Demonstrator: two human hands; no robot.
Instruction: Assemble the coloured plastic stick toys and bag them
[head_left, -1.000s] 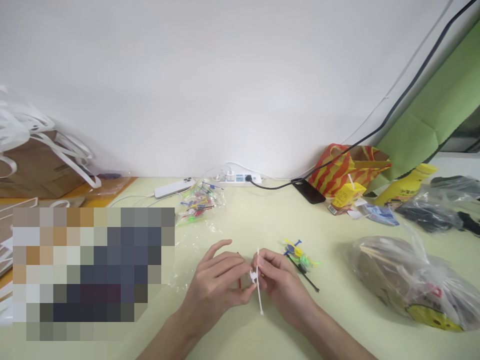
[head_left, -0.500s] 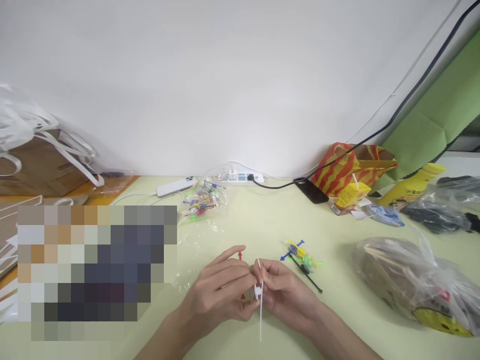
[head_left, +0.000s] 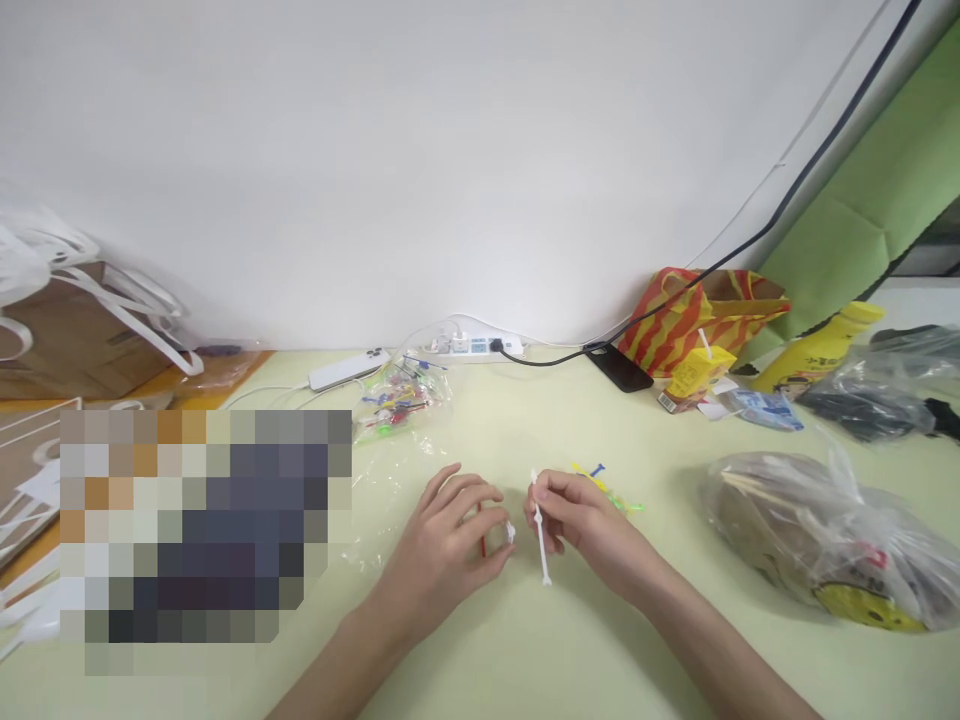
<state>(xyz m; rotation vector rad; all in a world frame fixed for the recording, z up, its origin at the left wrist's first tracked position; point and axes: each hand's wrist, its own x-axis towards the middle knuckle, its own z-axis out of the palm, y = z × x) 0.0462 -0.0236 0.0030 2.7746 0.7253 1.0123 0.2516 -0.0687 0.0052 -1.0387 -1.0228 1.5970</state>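
The left hand [head_left: 450,535] rested low on the pale green table [head_left: 525,640], its fingers curled in. Between the thumb and the fingertips it pinched a small white piece [head_left: 511,532], and a thin red stick [head_left: 481,530] ran under the same fingers. The right hand [head_left: 581,520] was just beside it, at about 3 o'clock, and the two hands did not touch. Its fingers were closed narrowly on the upper part of a white stick [head_left: 540,528], which stood almost upright with the lower end hanging free above the table. The small white piece was probably separate from the white stick, but the view was too small to be sure.

Behind the right hand, at about 1 o'clock, lay a little heap of coloured sticks [head_left: 609,490], partly hidden by the knuckles. At 11 o'clock from the hands there was a clear bag of coloured sticks [head_left: 401,398], and farther back a white power strip [head_left: 469,347] along the wall. At 3 o'clock, well apart, lay a big plastic bag [head_left: 817,540].
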